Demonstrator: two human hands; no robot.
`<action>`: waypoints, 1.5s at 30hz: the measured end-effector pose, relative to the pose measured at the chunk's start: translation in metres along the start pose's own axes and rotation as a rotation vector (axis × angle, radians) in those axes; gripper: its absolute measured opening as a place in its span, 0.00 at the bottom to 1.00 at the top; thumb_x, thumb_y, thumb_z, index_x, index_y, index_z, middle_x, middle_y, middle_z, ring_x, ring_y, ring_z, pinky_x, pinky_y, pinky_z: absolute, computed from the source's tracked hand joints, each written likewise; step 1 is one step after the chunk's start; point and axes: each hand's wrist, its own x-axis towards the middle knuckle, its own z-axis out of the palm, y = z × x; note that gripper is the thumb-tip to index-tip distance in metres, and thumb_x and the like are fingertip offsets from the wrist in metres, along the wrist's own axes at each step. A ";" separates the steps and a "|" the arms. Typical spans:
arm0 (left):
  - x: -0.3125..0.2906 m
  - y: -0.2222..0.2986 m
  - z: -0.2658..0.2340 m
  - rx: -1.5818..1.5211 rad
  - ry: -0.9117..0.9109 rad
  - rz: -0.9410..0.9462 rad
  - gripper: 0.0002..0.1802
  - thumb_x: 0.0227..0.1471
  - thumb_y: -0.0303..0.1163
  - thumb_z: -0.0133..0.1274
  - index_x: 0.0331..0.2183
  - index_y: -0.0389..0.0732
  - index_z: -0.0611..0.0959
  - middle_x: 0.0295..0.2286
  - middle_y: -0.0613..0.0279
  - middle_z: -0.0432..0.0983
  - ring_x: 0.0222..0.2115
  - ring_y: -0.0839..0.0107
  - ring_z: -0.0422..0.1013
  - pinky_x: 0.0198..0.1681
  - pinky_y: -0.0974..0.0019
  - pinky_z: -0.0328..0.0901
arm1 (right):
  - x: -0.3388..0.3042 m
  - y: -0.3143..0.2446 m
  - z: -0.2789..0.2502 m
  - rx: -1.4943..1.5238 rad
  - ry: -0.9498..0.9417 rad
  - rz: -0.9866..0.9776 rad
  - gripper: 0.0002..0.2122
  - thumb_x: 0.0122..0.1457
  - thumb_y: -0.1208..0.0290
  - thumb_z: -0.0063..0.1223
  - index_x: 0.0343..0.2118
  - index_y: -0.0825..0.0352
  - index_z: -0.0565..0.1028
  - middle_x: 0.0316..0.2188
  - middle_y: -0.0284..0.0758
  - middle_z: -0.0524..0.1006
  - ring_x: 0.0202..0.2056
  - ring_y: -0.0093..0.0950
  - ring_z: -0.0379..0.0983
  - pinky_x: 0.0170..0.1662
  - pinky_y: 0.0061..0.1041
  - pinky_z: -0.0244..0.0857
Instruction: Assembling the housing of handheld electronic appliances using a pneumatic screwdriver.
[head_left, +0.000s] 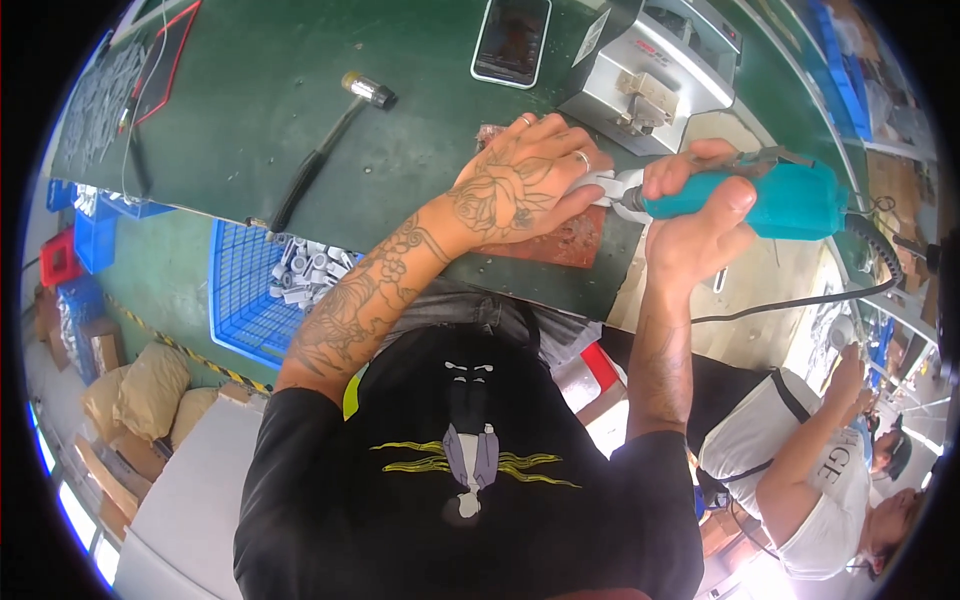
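Observation:
My right hand [700,215] is wrapped round a teal electric screwdriver [790,200] with a black cord. The driver lies nearly level, its tip pointing left at a small white plastic part [608,187]. My left hand [525,185], tattooed and wearing rings, is closed on that part with thumb and fingers, hiding some of it. Beneath the left hand lies a reddish-brown pad [560,245] on the green worktable [420,150]. Whether the tip touches a screw cannot be made out.
A hammer [318,155] lies left of my hands. A phone [511,42] and a grey metal machine [650,75] stand farther back. A blue basket [235,295] of white parts sits below the table edge. Several grey pieces [95,100] lie far left. Another person [800,470] works at right.

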 end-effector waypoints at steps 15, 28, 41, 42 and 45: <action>-0.001 0.002 0.000 -0.033 0.032 0.001 0.18 0.56 0.41 0.56 0.44 0.40 0.82 0.50 0.62 0.71 0.48 0.63 0.67 0.54 0.54 0.61 | -0.007 0.014 -0.004 0.097 -0.071 0.037 0.30 0.56 0.39 0.58 0.33 0.68 0.66 0.18 0.36 0.66 0.18 0.30 0.63 0.22 0.29 0.59; -0.048 -0.017 -0.083 0.252 0.314 -0.232 0.13 0.52 0.35 0.61 0.40 0.43 0.83 0.35 0.59 0.79 0.35 0.55 0.75 0.39 0.55 0.70 | -0.049 -0.047 -0.029 0.214 0.099 -0.183 0.36 0.57 0.27 0.42 0.39 0.66 0.70 0.17 0.28 0.65 0.16 0.20 0.58 0.19 0.20 0.52; 0.036 0.040 -0.041 0.020 0.088 -0.135 0.19 0.57 0.39 0.58 0.48 0.43 0.82 0.37 0.55 0.81 0.38 0.61 0.78 0.44 0.60 0.71 | -0.089 -0.048 -0.071 -0.067 0.225 -0.001 0.38 0.55 0.31 0.49 0.39 0.73 0.67 0.16 0.35 0.68 0.16 0.28 0.65 0.20 0.27 0.61; 0.051 0.063 -0.012 -0.123 -0.035 -0.031 0.22 0.58 0.44 0.55 0.48 0.41 0.80 0.40 0.51 0.79 0.43 0.54 0.75 0.46 0.54 0.70 | -0.089 -0.048 -0.072 -0.062 0.226 -0.009 0.38 0.55 0.31 0.49 0.39 0.73 0.67 0.16 0.35 0.67 0.16 0.28 0.65 0.20 0.27 0.61; 0.093 0.086 0.075 -0.151 -0.253 0.160 0.27 0.61 0.50 0.48 0.54 0.42 0.75 0.39 0.50 0.78 0.44 0.53 0.75 0.46 0.56 0.70 | -0.093 -0.049 -0.075 -0.058 0.225 -0.020 0.38 0.55 0.31 0.50 0.39 0.74 0.66 0.16 0.35 0.67 0.16 0.29 0.65 0.20 0.27 0.61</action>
